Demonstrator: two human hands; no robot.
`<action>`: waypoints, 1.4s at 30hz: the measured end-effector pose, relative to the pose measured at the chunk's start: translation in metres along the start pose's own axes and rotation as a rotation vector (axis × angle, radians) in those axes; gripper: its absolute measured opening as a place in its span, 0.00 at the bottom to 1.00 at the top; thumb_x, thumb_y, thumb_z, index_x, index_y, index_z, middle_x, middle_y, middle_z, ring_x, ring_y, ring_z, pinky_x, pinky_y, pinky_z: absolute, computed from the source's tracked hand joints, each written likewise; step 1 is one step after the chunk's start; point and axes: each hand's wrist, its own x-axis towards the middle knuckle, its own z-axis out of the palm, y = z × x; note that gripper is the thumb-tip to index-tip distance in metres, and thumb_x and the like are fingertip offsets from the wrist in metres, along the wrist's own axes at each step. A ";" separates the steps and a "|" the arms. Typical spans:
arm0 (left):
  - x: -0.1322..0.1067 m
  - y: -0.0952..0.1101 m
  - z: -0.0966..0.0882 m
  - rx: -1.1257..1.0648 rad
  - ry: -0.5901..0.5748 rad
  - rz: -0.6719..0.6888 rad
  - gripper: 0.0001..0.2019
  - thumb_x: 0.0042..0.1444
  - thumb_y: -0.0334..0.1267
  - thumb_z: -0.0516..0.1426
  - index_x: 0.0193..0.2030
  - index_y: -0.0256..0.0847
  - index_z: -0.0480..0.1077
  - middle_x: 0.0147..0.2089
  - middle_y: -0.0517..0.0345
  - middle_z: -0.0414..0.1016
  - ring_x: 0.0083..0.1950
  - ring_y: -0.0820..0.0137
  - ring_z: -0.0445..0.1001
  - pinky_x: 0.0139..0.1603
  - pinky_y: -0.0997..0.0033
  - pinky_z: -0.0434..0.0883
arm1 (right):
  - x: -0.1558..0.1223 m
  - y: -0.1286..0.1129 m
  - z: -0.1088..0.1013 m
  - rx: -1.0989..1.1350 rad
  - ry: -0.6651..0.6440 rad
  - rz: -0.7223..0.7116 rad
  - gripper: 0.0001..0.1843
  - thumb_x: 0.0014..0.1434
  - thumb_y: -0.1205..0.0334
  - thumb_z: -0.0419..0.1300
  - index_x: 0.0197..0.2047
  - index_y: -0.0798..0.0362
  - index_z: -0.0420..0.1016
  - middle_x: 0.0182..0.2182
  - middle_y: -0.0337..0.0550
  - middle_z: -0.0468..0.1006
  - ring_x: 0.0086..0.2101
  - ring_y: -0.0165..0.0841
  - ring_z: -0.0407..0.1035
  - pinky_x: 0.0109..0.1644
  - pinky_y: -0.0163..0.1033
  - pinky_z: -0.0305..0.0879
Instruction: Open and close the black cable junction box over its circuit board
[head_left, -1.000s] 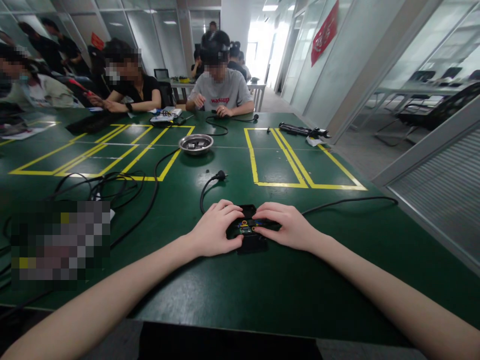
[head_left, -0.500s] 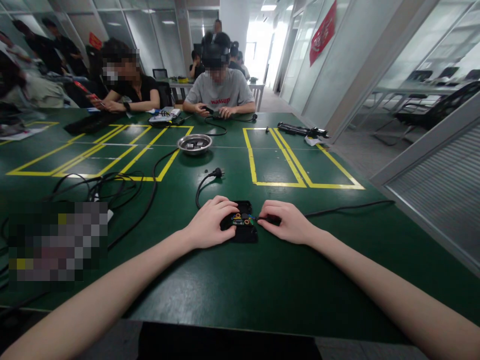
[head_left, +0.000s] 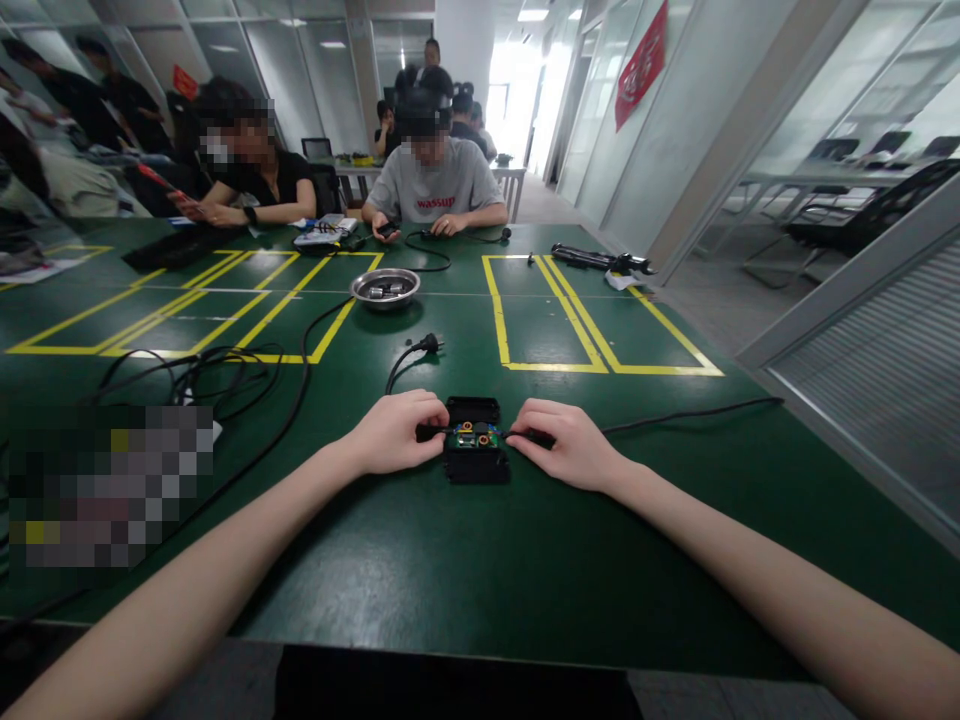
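A small circuit board (head_left: 477,437) with copper-coloured coils lies between two black plastic case halves (head_left: 477,467) on the green table. At its left end, my left hand (head_left: 401,430) pinches a black cable (head_left: 431,432) close to the board. My right hand (head_left: 562,440) pinches another black cable (head_left: 541,437) at the board's right end, where thin coloured wires join it. This right-hand cable runs on across the table to the right. Beyond my left hand lies a black power plug (head_left: 429,344) on a curved cord.
A steel bowl (head_left: 385,288) with metal parts stands ahead. Coiled black cables (head_left: 217,375) and a blurred-out object (head_left: 112,490) lie at left. Yellow tape (head_left: 555,368) marks the table. A black tripod-like thing (head_left: 600,260) lies at far right. Co-workers (head_left: 435,185) sit opposite.
My left hand has shifted left off the board and case, and now grips the cable at the left end, uncovering the board. My right hand keeps its hold.
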 end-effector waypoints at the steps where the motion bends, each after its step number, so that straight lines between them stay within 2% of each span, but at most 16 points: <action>1: 0.000 0.001 -0.001 -0.023 0.009 -0.004 0.02 0.55 0.33 0.58 0.35 0.41 0.72 0.32 0.60 0.72 0.33 0.71 0.71 0.34 0.73 0.67 | 0.000 -0.001 0.000 0.007 0.018 0.000 0.09 0.68 0.61 0.60 0.34 0.52 0.77 0.32 0.43 0.77 0.31 0.33 0.73 0.34 0.38 0.68; 6: 0.001 0.010 -0.009 -0.198 0.023 -0.028 0.02 0.53 0.34 0.57 0.32 0.39 0.70 0.28 0.63 0.67 0.28 0.75 0.64 0.30 0.76 0.62 | 0.000 -0.006 -0.005 0.061 0.126 -0.064 0.08 0.68 0.61 0.61 0.36 0.53 0.77 0.32 0.44 0.78 0.27 0.30 0.70 0.30 0.35 0.66; 11: 0.000 0.015 -0.012 -0.326 -0.144 -0.043 0.03 0.47 0.33 0.57 0.27 0.38 0.66 0.23 0.67 0.62 0.24 0.77 0.59 0.26 0.78 0.57 | -0.001 -0.009 -0.007 0.121 -0.009 -0.167 0.08 0.68 0.61 0.60 0.37 0.53 0.77 0.32 0.44 0.78 0.25 0.28 0.68 0.29 0.35 0.65; 14: 0.000 0.013 -0.010 -0.316 -0.174 -0.067 0.03 0.46 0.33 0.58 0.26 0.38 0.66 0.22 0.67 0.61 0.24 0.77 0.58 0.26 0.77 0.55 | 0.000 -0.009 -0.006 0.100 -0.044 -0.139 0.09 0.68 0.61 0.59 0.37 0.53 0.77 0.32 0.44 0.78 0.26 0.29 0.69 0.30 0.35 0.66; 19: 0.002 0.009 -0.007 -0.256 -0.099 -0.102 0.03 0.49 0.34 0.57 0.27 0.38 0.67 0.24 0.66 0.62 0.24 0.77 0.60 0.27 0.77 0.57 | 0.001 -0.007 -0.005 0.005 0.018 -0.091 0.10 0.68 0.60 0.59 0.36 0.53 0.77 0.33 0.45 0.79 0.31 0.32 0.73 0.33 0.36 0.68; 21: 0.002 0.009 -0.007 -0.246 -0.104 -0.094 0.03 0.49 0.34 0.58 0.27 0.38 0.67 0.25 0.66 0.63 0.25 0.77 0.60 0.27 0.77 0.57 | 0.001 -0.006 -0.005 -0.012 0.020 -0.100 0.10 0.68 0.61 0.59 0.36 0.53 0.77 0.33 0.45 0.79 0.31 0.32 0.74 0.33 0.36 0.68; 27: 0.001 0.007 -0.005 -0.257 -0.128 -0.066 0.01 0.49 0.32 0.58 0.29 0.38 0.69 0.25 0.65 0.65 0.25 0.76 0.61 0.27 0.77 0.59 | 0.001 -0.007 -0.007 -0.041 -0.002 -0.116 0.11 0.69 0.62 0.57 0.36 0.54 0.78 0.30 0.43 0.79 0.28 0.30 0.73 0.32 0.35 0.66; 31: 0.001 0.006 -0.006 -0.263 -0.139 -0.080 0.01 0.49 0.32 0.59 0.29 0.38 0.70 0.25 0.65 0.65 0.26 0.76 0.62 0.28 0.77 0.60 | 0.001 -0.006 -0.005 -0.069 -0.020 -0.090 0.16 0.71 0.63 0.53 0.34 0.54 0.78 0.28 0.43 0.79 0.26 0.29 0.71 0.31 0.34 0.63; 35: 0.001 0.004 -0.004 -0.284 -0.156 -0.096 0.01 0.48 0.32 0.59 0.29 0.37 0.71 0.25 0.65 0.65 0.26 0.76 0.62 0.28 0.77 0.60 | 0.001 -0.004 -0.004 -0.078 -0.053 -0.067 0.16 0.71 0.62 0.53 0.33 0.54 0.78 0.27 0.43 0.79 0.25 0.29 0.70 0.30 0.34 0.61; 42: 0.001 0.003 -0.004 -0.326 -0.180 -0.112 0.03 0.50 0.33 0.59 0.28 0.37 0.70 0.24 0.66 0.64 0.25 0.77 0.62 0.28 0.78 0.59 | 0.001 -0.005 -0.002 -0.135 -0.083 -0.015 0.17 0.69 0.62 0.53 0.30 0.53 0.77 0.27 0.44 0.78 0.29 0.32 0.72 0.35 0.36 0.63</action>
